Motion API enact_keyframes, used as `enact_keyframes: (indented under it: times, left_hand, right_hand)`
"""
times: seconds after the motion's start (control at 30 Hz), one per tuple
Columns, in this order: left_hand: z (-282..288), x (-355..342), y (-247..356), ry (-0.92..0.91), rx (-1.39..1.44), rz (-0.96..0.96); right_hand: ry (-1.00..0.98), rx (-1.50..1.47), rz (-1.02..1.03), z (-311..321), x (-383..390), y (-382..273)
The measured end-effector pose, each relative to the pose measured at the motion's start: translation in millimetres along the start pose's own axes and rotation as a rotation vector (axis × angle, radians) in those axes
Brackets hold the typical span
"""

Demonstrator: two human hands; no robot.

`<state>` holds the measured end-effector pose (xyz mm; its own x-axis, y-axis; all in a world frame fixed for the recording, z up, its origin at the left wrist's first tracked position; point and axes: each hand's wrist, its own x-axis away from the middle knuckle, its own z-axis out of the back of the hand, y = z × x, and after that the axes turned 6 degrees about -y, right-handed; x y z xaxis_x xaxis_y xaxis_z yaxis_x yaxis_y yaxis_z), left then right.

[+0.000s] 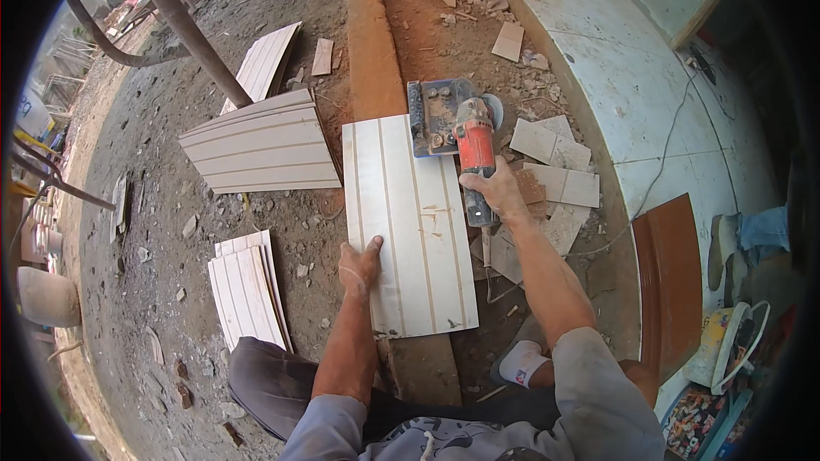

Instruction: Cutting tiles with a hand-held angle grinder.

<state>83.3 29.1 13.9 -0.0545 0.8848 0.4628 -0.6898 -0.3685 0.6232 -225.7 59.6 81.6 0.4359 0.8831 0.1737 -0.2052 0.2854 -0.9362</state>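
A long cream tile with brown stripes lies in front of me across a low ledge. My left hand grips its left edge, thumb on the upper face and fingers out of sight underneath. My right hand is wrapped around the body of a red and black angle grinder. The grinder is joined to a flat metal guide plate with several knobs, which overlaps the tile's far right corner. A pale round disc shows at the grinder's far end. Brown scuffs mark the tile's right half.
Striped tiles lean in a stack at left, with a smaller stack nearer me. Tile offcuts litter the ground at right. A metal pole slants at upper left. The cord crosses the white tiled floor, beside brown panels.
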Motion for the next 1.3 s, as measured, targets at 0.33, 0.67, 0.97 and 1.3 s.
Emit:
enact_keyframes:
  times: [0.33, 0.67, 0.97, 1.3]
  left_hand:
    - [-8, 6, 3, 0.076, 0.010, -0.096]
    - [-11, 12, 5, 0.119, -0.050, -0.139]
    - [-15, 20, 13, 0.158, -0.133, -0.140]
    - [-18, 24, 15, 0.202, -0.204, -0.139]
  right_hand:
    - [-0.019, 0.057, -0.002, -18, -87, 18]
    - [-0.072, -0.033, -0.030, -22, -117, 30]
    - [-0.123, -0.017, -0.118, -20, -124, 10]
    - [-0.137, -0.161, -0.184, -25, -113, 8]
